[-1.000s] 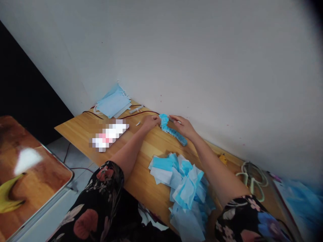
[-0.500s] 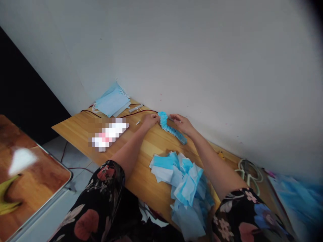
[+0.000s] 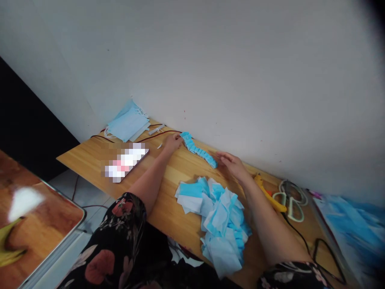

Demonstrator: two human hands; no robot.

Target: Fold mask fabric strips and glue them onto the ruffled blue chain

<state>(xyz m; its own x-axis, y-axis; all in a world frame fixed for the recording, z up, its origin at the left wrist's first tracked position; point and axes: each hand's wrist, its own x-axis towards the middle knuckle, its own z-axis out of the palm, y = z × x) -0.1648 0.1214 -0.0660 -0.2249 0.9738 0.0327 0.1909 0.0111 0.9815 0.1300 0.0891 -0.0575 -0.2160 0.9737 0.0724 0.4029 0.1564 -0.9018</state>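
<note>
A wavy row of folded blue mask fabric (image 3: 198, 150) lies on the wooden desk (image 3: 144, 188) near the wall. My left hand (image 3: 173, 143) is at its far left end, fingers closed together on the edge of the row. Just beyond the row's right end is my right hand (image 3: 234, 163), fingers stretched out and apart, holding nothing. In front of the row, between my forearms, sits a loose heap of blue and white mask fabric pieces (image 3: 221, 216).
Face masks with ear loops (image 3: 128, 122) are stacked at the back left. A phone (image 3: 126, 162) lies before them. On the right are a yellow-handled tool (image 3: 270, 196), scissors with pale handles (image 3: 293, 206) and a black cable (image 3: 315, 249). A banana (image 3: 9, 245) is at far left.
My right hand has moved right and toward me, along the row to its end. The row now lies in a longer, straighter wave. My left hand stays at its left end.
</note>
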